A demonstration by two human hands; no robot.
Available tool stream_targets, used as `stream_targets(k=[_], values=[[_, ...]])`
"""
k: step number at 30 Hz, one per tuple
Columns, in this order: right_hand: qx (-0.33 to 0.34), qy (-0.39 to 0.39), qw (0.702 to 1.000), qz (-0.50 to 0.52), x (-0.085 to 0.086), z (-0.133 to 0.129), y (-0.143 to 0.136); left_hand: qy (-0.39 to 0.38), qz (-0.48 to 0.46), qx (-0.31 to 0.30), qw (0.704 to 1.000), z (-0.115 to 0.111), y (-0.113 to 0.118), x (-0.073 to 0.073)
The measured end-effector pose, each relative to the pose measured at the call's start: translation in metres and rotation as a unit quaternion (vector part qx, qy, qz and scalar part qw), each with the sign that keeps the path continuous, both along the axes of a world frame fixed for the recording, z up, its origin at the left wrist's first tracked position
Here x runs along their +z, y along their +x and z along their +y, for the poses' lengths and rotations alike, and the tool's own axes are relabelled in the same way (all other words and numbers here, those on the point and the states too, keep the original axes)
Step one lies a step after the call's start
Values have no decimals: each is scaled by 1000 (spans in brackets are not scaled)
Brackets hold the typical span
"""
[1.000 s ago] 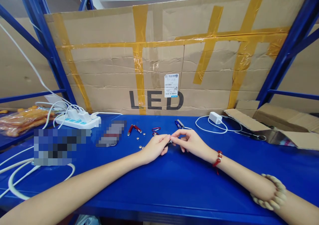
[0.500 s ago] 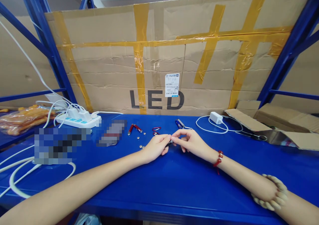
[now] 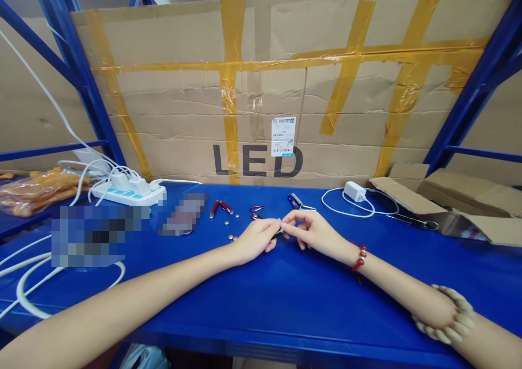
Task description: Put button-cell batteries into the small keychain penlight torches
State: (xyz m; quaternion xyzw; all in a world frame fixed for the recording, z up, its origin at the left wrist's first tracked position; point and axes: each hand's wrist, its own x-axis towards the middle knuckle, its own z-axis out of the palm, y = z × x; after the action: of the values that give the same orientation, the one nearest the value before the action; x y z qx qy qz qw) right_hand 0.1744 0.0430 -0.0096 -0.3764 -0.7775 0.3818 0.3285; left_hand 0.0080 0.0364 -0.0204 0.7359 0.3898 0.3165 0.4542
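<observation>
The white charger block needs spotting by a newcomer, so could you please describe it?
On the blue worktop, look right, to just left of the open cardboard box. The white charger block sits there, its cable looping beside it. Unlike the white plugs at far left, it is not in the power strip.

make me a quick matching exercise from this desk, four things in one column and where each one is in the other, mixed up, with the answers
1. paper label
2. power strip
3. red tubes
4. small dark item

a. between the left hand and the right hand
b. under white plugs
c. on the upright cardboard
d. lying close together on the blue table

Right pairs: 1-c, 2-b, 3-d, 4-a
</observation>
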Motion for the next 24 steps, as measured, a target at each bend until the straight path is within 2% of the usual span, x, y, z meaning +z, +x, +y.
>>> stream_targets(k=[6,16,24], values=[[0,-15,1000,-1,1,-1,-1,7,-9,-12,1000,2,-1,-3],[1,-23,1000,-3,1,-1,-1,0,-1,-3,1000,-2,-1,2],[9,-23,1000,-3,0,0,-1,7,-4,-7,1000,0,-1,-1]])
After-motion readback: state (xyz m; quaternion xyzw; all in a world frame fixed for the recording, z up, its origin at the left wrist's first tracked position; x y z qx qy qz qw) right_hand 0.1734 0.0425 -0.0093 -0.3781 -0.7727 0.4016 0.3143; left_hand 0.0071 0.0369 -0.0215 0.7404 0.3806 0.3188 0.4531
